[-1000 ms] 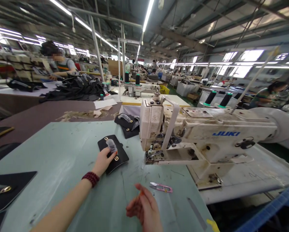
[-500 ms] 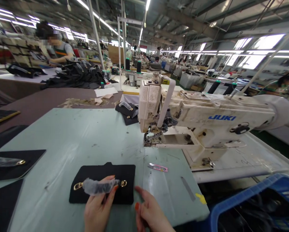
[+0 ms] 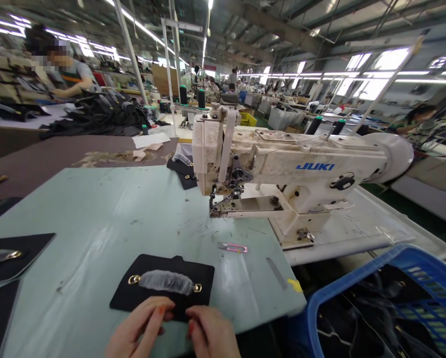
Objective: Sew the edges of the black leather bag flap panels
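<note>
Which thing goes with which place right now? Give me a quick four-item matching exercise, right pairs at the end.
Things
1. Pink snips
2. Blue basket
3. Wrapped handle
4. Left hand

Places
A. On the black panel, between gold rings
B. At the panel's near edge, beside the right hand
C. Lower right, with black pieces inside
D. Directly on the green tabletop

Pairs: 1-D, 2-C, 3-A, 4-B

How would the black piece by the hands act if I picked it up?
The black panel might bend, since it looks thin, but its smooth, flat shape suggests it isn't very floppy. Its plastic-wrapped handle could feel slippery, because it looks shiny.
</note>
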The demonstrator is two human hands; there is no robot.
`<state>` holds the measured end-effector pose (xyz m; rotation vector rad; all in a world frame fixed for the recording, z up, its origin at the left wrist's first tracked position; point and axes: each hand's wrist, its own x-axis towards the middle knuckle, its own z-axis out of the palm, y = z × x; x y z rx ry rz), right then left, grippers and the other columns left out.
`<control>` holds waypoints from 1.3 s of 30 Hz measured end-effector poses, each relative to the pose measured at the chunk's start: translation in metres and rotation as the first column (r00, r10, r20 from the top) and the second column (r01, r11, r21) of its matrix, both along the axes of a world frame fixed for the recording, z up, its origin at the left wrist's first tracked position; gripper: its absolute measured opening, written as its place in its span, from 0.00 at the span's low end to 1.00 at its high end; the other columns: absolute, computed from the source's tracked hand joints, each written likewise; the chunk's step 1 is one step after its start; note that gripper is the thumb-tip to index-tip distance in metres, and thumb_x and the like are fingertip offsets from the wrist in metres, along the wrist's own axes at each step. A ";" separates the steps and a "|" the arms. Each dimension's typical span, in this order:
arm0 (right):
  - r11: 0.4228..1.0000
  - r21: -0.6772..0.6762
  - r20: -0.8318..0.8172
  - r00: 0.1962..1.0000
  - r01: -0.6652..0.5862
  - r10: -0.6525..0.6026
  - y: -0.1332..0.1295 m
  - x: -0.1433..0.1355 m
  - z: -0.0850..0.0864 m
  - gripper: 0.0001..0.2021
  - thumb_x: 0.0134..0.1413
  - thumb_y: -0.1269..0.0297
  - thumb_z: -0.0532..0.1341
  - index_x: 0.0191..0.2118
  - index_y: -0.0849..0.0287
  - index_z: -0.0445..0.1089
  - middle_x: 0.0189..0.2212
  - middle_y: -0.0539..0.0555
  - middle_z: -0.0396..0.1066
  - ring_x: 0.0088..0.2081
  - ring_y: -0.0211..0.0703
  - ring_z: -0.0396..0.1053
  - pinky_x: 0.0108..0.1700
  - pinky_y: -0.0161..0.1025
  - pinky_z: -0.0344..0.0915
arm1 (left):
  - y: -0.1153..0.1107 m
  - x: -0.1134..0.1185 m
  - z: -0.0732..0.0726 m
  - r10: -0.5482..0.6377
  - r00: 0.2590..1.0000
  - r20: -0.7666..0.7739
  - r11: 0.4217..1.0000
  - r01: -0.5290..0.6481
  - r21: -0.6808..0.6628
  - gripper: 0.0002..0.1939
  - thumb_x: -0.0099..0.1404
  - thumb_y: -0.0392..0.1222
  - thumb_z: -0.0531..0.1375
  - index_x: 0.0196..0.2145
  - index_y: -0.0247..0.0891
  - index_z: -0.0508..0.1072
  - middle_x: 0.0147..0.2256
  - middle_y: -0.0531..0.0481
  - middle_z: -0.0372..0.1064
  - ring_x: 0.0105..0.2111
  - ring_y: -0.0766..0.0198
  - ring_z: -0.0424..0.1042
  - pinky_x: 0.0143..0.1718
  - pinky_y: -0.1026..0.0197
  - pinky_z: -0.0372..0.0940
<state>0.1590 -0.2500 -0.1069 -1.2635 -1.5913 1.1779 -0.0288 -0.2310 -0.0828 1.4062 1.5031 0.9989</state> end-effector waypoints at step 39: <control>0.787 0.542 0.645 0.746 -0.295 -0.164 0.075 0.015 -0.015 0.12 0.61 0.66 0.62 0.50 0.49 0.71 0.48 0.49 0.66 0.49 0.39 0.60 0.50 0.38 0.59 | 0.040 0.017 0.047 -0.022 0.506 -0.862 0.811 0.513 0.280 0.08 0.66 0.40 0.58 0.38 0.37 0.77 0.39 0.45 0.76 0.38 0.51 0.72 0.39 0.50 0.64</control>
